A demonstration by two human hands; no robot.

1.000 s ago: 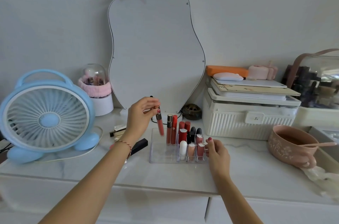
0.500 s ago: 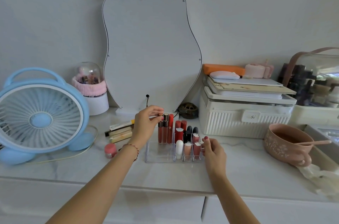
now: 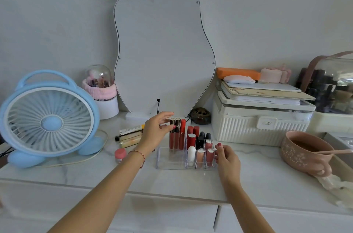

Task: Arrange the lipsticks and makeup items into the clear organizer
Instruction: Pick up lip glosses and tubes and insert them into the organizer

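Left hand (image 3: 156,129) reaches forward, fingers spread loosely, thumb touching a slim brown-capped gloss tube (image 3: 172,133) standing upright in the clear acrylic organizer (image 3: 170,160) on the white marble tabletop (image 3: 248,175), while the right hand (image 3: 228,160), fingers curled, grips the organizer's right edge.

Clear glossy plastic organizer (image 3: 172,158) on smooth, marble-look tabletop (image 3: 191,183).
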